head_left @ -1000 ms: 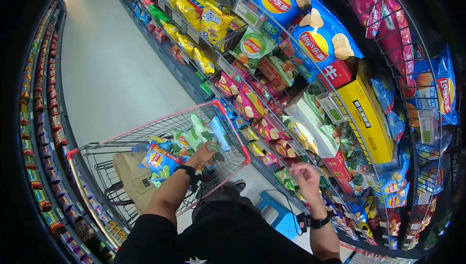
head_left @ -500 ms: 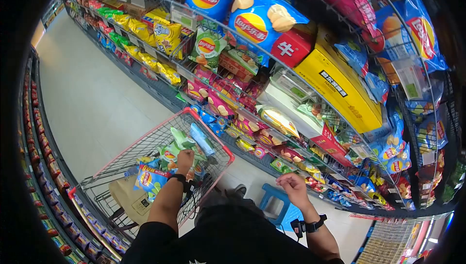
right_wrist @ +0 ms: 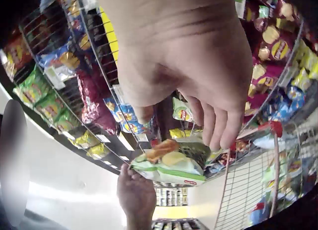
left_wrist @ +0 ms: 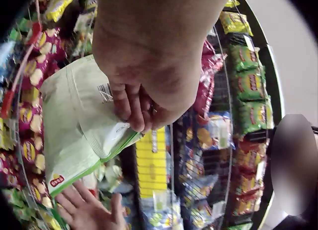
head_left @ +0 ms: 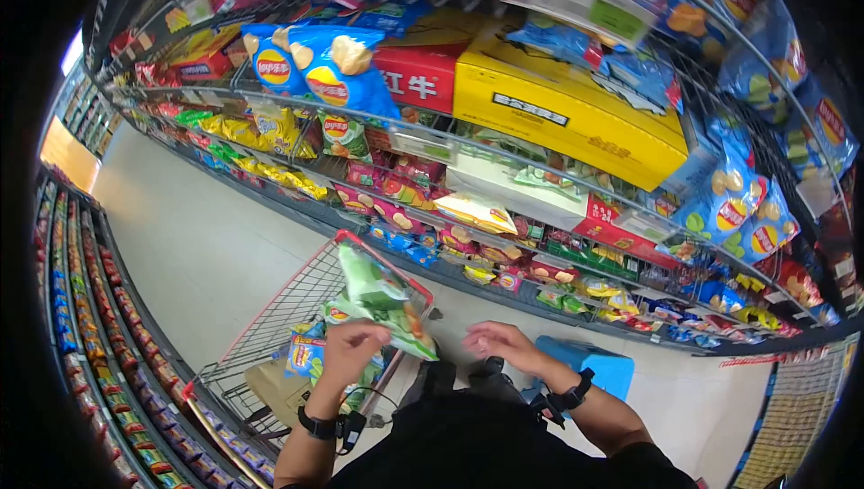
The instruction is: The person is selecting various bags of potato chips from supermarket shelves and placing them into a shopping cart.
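Observation:
My left hand (head_left: 354,345) pinches a green-and-white chip bag (head_left: 382,296) by its edge, raised above the shopping cart (head_left: 297,287). In the left wrist view the bag's pale back (left_wrist: 74,120) with a barcode faces the camera, and the thumb and fingers close on its green-trimmed edge. My right hand (head_left: 504,345) is just right of the bag, its fingers loosely extended and holding nothing. From the right wrist, that hand (right_wrist: 189,86) appears spread over the bag's printed front (right_wrist: 174,163). More chip bags, one of them a blue Lay's bag (head_left: 306,356), lie in the cart.
A brown paper bag (head_left: 274,390) sits in the cart's near end. Beside my legs stands a blue step stool (head_left: 607,367). Wire-fronted shelves hold chip bags and a large yellow carton (head_left: 567,111) ahead; another packed shelf (head_left: 135,354) runs along the left, across the aisle floor (head_left: 207,219).
My left hand has lifted the green chip bag up out of the cart and toward my body. The right hand has moved left, closer to it. The view has turned toward the shelf.

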`<state>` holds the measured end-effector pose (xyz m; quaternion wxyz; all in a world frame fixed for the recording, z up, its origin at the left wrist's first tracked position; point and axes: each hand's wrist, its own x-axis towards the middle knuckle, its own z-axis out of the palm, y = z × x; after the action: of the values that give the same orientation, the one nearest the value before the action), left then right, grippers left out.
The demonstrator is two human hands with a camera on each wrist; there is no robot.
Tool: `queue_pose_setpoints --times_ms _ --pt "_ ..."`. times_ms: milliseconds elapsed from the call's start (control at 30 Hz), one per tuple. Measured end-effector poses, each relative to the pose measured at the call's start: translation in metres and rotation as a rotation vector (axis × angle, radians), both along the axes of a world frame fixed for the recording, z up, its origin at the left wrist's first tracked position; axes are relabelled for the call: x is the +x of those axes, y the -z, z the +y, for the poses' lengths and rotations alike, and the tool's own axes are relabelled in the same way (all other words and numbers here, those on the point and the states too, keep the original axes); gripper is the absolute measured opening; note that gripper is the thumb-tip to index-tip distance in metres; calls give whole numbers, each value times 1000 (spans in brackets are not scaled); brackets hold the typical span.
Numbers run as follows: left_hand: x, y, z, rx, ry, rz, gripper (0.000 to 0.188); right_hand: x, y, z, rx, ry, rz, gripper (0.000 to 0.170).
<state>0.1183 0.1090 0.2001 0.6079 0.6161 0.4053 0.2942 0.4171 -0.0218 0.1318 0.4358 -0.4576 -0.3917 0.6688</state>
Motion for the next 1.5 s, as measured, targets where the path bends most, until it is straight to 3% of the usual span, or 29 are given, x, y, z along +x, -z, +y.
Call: queue_pose_setpoints --times_ms 67,100,133,200,333,367,400,500,533,600,633,667,733,800,867,933,1267,1500 --pt "30 -37 -22 73 107 -32 10 5 -11 -9 -146 -59 418 58" --pt "44 -50 -32 134 206 -82 10 12 1 -15 -139 -124 530 79" --pt "56 -58 -41 137 224 -70 10 15 -5 -20 -128 -110 544 79" --pt "87 -69 -57 173 489 -139 11 28 -23 -30 -43 14 951 78" --pt "151 -78 -82 75 837 -74 12 81 -11 -72 -170 342 864 70" --pt "163 -74 -82 80 967 -20 14 94 -20 -79 -75 386 874 60" --pt "173 -69 -82 79 986 -21 14 106 -21 -88 -67 404 875 60" --pt "186 -40 -77 -218 1194 209 24 135 -29 -112 39 611 491 51" --pt "193 -36 -80 -218 1199 210 24 141 -29 -119 41 616 492 51" --pt "209 -30 -85 -126 948 524 28 149 -28 -132 71 735 192 52" --pt "211 -8 -92 -60 802 361 37 150 -28 -137 98 769 106 56" --pt "223 4 -99 -60 800 362 37 151 -37 -142 98 766 107 56" --pt "252 21 -125 -75 459 -108 50 152 -55 -152 149 752 -120 60" --pt "272 10 -138 -21 499 -80 55 150 -51 -156 181 724 -63 61" --pt "284 1 -147 33 539 -53 61 142 -59 -157 276 724 -225 60" --pt "288 -2 -152 -233 497 -42 61 140 -63 -159 258 723 -243 60" --pt "268 1 -158 -212 418 -105 64 132 -55 -162 153 645 -51 64" --pt "247 1 -161 -244 308 -171 64 117 -47 -154 94 564 51 54"
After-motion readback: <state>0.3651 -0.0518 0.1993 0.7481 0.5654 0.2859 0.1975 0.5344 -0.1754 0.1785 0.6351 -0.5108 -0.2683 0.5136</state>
